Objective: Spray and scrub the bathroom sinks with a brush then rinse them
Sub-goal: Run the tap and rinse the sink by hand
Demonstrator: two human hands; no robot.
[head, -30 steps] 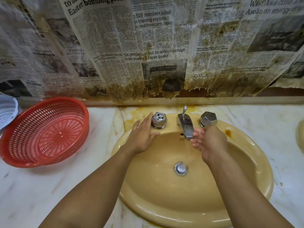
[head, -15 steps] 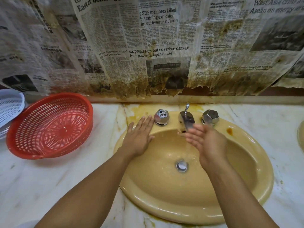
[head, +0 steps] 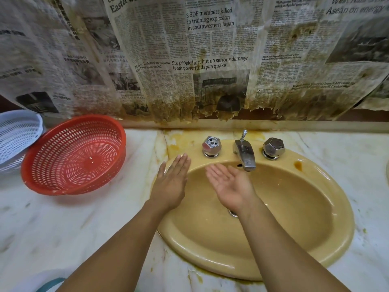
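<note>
White plastic mesh marks the far left: a white basket [head: 16, 135] sits well left of the sink [head: 336, 207], and a red basket [head: 73, 154] lies just beside it, nearer the sink, both on the marble counter [head: 63, 228].

The left hand [head: 171, 182] now lies flat and palm down over the sink's left rim, fingers straight and together, holding nothing. 1 second ago its fingers were on the left knob [head: 211, 146] at the back of the sink; that knob now stands free. The right hand [head: 229, 184] has left its cupped place under the spout [head: 245, 153] and hangs palm up over the sink's bowl, fingers loosely spread and empty, covering most of the drain [head: 232, 213]. The right knob [head: 273, 147] is untouched.

No stream shows at the spout, though the picture is too soft there to be sure. I judge that the tap has just been worked and the hand-rinsing of this sink is pausing or ending. No brush or spray bottle is in view. A brown stain [head: 298, 165] on the sink's back rim suggests more scrubbing is needed.
</note>
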